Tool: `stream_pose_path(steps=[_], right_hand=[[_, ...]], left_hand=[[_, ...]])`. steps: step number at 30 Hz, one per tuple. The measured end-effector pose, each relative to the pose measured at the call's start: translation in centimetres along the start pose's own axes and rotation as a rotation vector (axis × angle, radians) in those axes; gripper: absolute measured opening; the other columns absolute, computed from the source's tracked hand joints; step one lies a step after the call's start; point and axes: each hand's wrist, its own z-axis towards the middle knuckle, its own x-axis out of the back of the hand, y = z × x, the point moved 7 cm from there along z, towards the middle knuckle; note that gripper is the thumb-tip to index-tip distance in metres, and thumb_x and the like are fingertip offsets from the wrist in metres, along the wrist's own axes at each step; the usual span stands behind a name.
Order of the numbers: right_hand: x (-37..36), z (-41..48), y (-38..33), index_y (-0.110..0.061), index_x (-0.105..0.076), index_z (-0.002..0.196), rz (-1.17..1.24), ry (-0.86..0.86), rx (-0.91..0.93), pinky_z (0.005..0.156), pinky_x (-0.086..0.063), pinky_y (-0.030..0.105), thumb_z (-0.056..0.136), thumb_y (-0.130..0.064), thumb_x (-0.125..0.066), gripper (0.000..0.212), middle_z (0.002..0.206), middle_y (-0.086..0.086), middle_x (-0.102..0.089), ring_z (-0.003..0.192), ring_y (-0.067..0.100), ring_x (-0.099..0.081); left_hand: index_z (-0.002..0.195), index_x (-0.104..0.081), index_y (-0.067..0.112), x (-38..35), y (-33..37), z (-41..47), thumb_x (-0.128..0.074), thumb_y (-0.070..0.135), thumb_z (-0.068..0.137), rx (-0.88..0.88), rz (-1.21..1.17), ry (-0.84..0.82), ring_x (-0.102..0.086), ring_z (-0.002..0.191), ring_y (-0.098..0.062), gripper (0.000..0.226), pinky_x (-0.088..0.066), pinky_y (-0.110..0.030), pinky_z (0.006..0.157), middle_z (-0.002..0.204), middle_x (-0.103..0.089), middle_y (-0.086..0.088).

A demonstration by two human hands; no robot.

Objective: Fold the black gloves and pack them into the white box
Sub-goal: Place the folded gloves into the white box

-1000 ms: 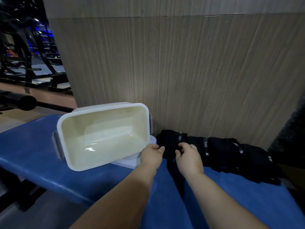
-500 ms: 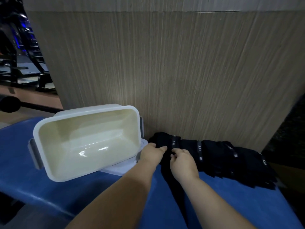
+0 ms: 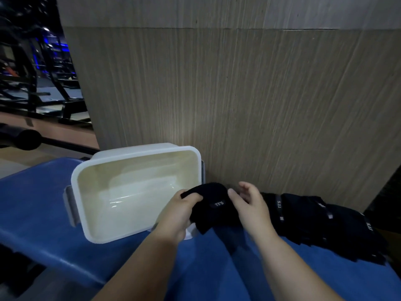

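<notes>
A black glove (image 3: 213, 205) with a small grey label is lifted off the blue surface beside the right wall of the white box (image 3: 104, 237). My left hand (image 3: 180, 211) grips the glove's left edge, fingers curled round the fabric. My right hand (image 3: 249, 203) is just right of the glove, fingers spread and loosely bent, its thumb touching the cloth. The box stands empty with its opening tilted toward me. A row of several more black gloves (image 3: 314, 218) lies to the right along the wall.
The blue padded surface (image 3: 32, 203) carries the box and gloves. A wood-grain wall panel (image 3: 238, 105) rises right behind them. Dark gym equipment (image 3: 32, 72) fills the far left. The box's white lid (image 3: 189, 233) peeks out under its right corner.
My left hand has taken hold of the leftmost glove and raised it toward the box's right side. My right hand has let go and opened up.
</notes>
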Motion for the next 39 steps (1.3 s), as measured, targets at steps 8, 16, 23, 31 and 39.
stream_pose_path(steps=[8,16,23,31,39], right_hand=[[-10.5,-2.7,0.2,-0.014,-0.059,0.118,0.529,-0.376,-0.415,0.08,-0.055,0.036,0.087,-0.017,-0.066,0.032,0.102,0.012,-0.072,0.095,0.026,-0.068],[-15.9,-2.4,-0.2,-0.004,-0.063,0.103,0.527,-0.369,-0.474,0.072,-0.057,0.039,0.088,-0.008,-0.063,0.015,0.089,0.016,-0.073,0.084,0.031,-0.069],[-16.7,0.4,0.5,-0.013,-0.067,0.096,0.02,-0.243,-0.308,0.073,-0.056,0.032,0.083,-0.025,-0.07,0.018,0.091,0.006,-0.072,0.082,0.021,-0.069],[-18.4,2.3,0.1,-0.014,-0.056,0.106,-0.273,-0.147,-0.196,0.063,-0.052,0.028,0.085,-0.022,-0.066,0.024,0.082,0.002,-0.063,0.072,0.019,-0.062],[-18.5,1.6,-1.7,-0.02,-0.038,0.14,-0.568,-0.266,0.036,0.09,-0.034,0.023,0.094,-0.035,-0.053,0.051,0.138,0.003,-0.038,0.12,0.019,-0.041]], left_hand=[[0.108,-0.055,0.006,6.8,0.8,-0.5,-0.058,0.007,0.091,0.004,-0.022,0.056,-0.068,0.092,-0.035,0.017,-0.056,-0.042,0.074,0.101,-0.069,-0.021],[0.109,-0.054,0.008,11.9,1.1,0.9,-0.063,0.013,0.088,0.007,0.03,0.157,-0.068,0.092,-0.039,0.023,-0.053,-0.059,0.085,0.101,-0.068,-0.022],[0.092,-0.054,0.019,13.8,2.1,1.9,-0.062,0.042,0.086,-0.116,0.565,0.311,-0.063,0.082,-0.019,0.025,-0.049,-0.033,0.073,0.089,-0.066,-0.003],[0.12,-0.053,0.016,14.3,3.0,1.8,-0.062,0.03,0.088,-0.365,0.956,0.492,-0.047,0.114,-0.024,0.037,-0.037,-0.035,0.1,0.119,-0.053,-0.002],[0.115,-0.066,0.02,11.9,3.5,1.4,-0.06,0.04,0.089,-0.439,1.103,0.14,-0.057,0.099,-0.016,0.033,-0.045,-0.031,0.089,0.108,-0.066,0.002]])
